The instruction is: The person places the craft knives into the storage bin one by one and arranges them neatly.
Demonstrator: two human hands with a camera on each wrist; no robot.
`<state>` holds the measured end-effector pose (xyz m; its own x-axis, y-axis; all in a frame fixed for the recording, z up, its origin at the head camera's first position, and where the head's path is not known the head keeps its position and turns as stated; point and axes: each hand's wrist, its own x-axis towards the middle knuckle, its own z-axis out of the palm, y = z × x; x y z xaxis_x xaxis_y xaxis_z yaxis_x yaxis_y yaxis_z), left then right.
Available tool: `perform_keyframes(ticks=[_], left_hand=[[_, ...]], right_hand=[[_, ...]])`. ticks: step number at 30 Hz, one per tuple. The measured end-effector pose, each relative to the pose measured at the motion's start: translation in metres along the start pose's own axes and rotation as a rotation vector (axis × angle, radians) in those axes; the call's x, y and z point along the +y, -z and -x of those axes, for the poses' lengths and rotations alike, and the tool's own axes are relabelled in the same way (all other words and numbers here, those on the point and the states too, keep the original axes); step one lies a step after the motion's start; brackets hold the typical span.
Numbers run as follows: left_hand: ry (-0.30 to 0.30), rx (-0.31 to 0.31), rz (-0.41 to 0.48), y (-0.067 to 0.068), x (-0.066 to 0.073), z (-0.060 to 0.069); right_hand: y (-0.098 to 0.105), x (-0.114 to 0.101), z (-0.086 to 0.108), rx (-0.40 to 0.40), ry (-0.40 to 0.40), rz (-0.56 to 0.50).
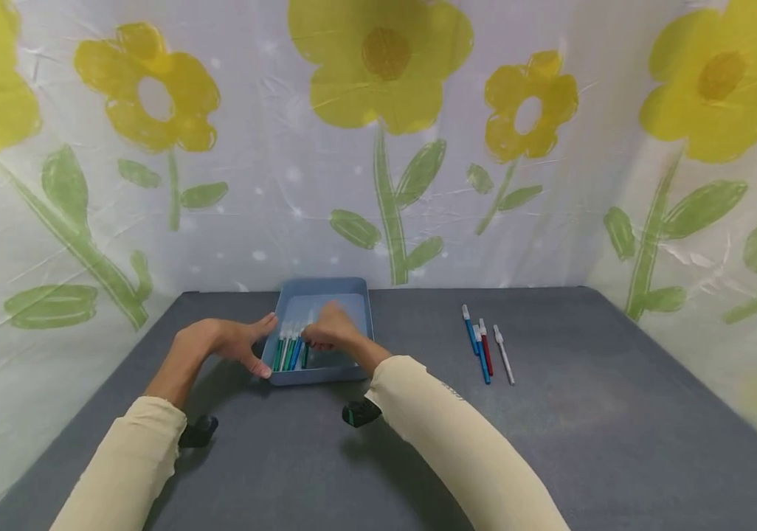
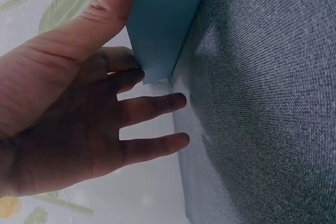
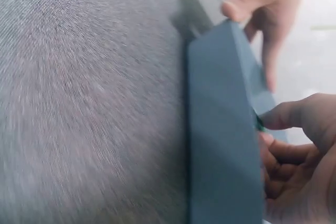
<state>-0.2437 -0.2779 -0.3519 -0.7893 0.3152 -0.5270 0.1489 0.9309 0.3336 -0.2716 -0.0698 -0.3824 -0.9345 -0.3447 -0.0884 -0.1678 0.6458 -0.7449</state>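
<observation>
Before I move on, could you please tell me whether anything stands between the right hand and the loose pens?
Yes: the blue tray's right wall rises between the right hand and the loose pens. Beyond it, nothing visible blocks the way across the tabletop.

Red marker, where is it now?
In the head view, the red marker lies right of the blue tray, between a blue marker and the white marker.

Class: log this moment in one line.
left hand: touching tray | right hand: pinching green marker in tray | table: four markers outside tray
</observation>
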Motion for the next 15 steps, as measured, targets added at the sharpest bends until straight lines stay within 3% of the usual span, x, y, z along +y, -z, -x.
perform_keyframes(ticks=[8, 15], left_hand=[[-0.012, -0.003, -0.002, 0.0031, 0.0023, -0.0013], [-0.014, 0.005, -0.041, 0.0027, -0.0023, -0.0026]], right_hand=[[-0.0131, -0.0014, -0.0058, -0.001, -0.018, 0.167], [-0.0075, 0.0023, -0.0071, -0.119, 0.052, 0.204]])
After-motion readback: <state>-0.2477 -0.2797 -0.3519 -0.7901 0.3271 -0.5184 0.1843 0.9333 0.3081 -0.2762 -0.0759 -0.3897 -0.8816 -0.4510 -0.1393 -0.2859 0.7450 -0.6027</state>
